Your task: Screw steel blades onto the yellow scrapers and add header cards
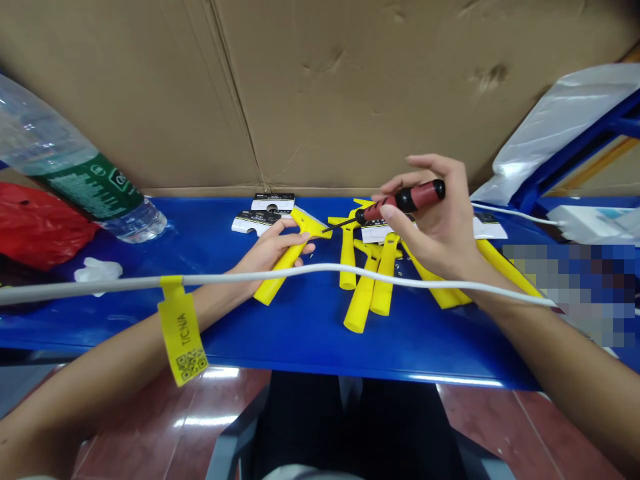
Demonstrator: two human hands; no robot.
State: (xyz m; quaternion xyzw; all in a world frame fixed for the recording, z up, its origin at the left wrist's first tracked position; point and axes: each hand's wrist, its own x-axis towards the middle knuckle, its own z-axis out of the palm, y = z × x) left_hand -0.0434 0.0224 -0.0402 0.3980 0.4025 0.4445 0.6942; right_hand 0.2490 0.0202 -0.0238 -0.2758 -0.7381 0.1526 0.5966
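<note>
My left hand (pixel 277 248) is closed around a yellow plastic scraper (pixel 274 283), its wide head pointing away from me and its tubular handle towards me. In my right hand (pixel 443 223) is a screwdriver (pixel 387 205) with a red and black grip, held between thumb and fingers. Its thin shaft slants down left, and the tip meets the scraper's head near one corner; whether it sits in a screw I cannot tell. More yellow scrapers (pixel 359 310) lie in a group between and under my hands. A few small metal parts (pixel 399 267) are scattered beside them.
Black-and-white printed cards (pixel 256 221) lie at the back of the blue table (pixel 300 340). A large water bottle (pixel 90 177), a red bag (pixel 40 227) and crumpled white tissue (pixel 97 272) are at left. A white cable (pixel 320 268) with a yellow tag (pixel 183 333) crosses the view. Cardboard (pixel 350 100) stands behind.
</note>
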